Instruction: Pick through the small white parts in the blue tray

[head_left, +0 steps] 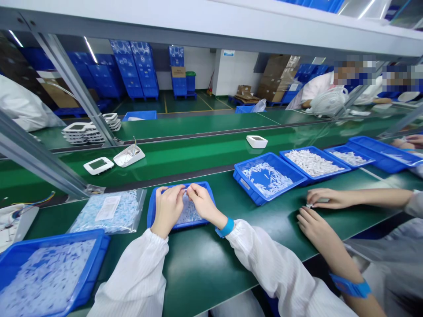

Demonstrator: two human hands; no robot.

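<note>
Both of my hands meet above a small blue tray (pixel 211 196) that holds many tiny pale pieces (pixel 189 211). My left hand (pixel 169 204) has its thumb and fingers pressed together near the tray's middle. Against it, my right hand (pixel 203 202), with a blue band at the wrist, pinches as well. Whatever lies between the fingertips is too small to make out. Left of the tray lies a clear bag (pixel 127 211) of light blue pieces with a white label on it.
A large blue tray (pixel 99 246) of white pieces stands at lower left, more blue trays (pixel 261 200) at right. A co-worker's hands (pixel 317 220) work beside me. White housings (pixel 128 155) rest on the green conveyor (pixel 185 158) behind a metal frame (pixel 77 92).
</note>
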